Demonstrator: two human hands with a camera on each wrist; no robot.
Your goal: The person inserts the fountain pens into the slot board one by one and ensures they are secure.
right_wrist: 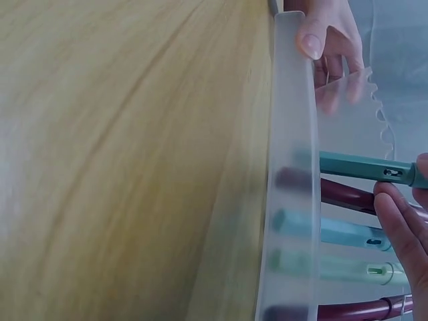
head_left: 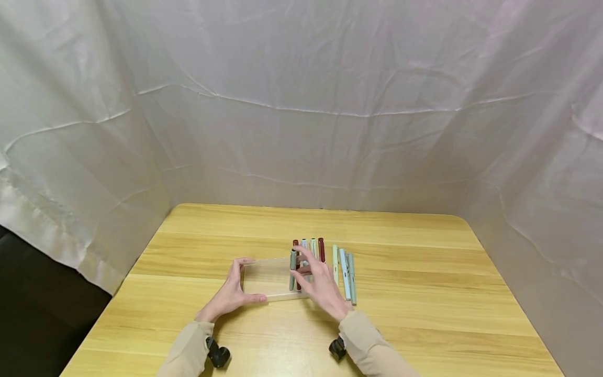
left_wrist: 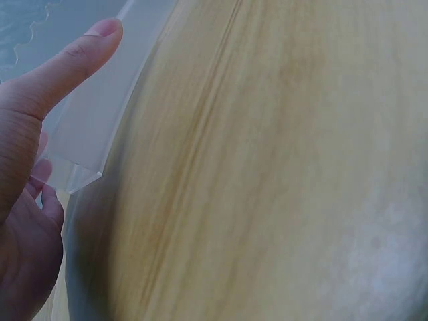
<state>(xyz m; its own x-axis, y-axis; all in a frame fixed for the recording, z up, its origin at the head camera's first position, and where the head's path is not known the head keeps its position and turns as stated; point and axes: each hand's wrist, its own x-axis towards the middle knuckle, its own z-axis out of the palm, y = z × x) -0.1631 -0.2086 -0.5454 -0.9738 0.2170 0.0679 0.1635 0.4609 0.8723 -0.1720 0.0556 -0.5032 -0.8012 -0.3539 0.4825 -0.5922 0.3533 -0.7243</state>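
My left hand point(head_left: 230, 294) holds the left end of a translucent plastic pen box point(head_left: 266, 278), thumb along its front wall and fingers at the far side. In my right hand point(head_left: 321, 289), a grey-green pen point(head_left: 292, 268) is pinched between thumb and fingers, its lower end inside the box. Right beside that pen lies a dark red pen point(right_wrist: 344, 194). Further along in the box are a light blue pen point(right_wrist: 348, 231), a light green pen point(right_wrist: 351, 269) and another dark red pen point(right_wrist: 358, 311). The right hand partly hides these pens in the head view.
To the right of the box, a light green pen point(head_left: 335, 259), a light blue pen point(head_left: 344, 272) and a grey-green pen point(head_left: 352, 277) lie on the wooden table point(head_left: 424, 293). Pale curtains point(head_left: 330, 146) hang behind the table and at its sides.
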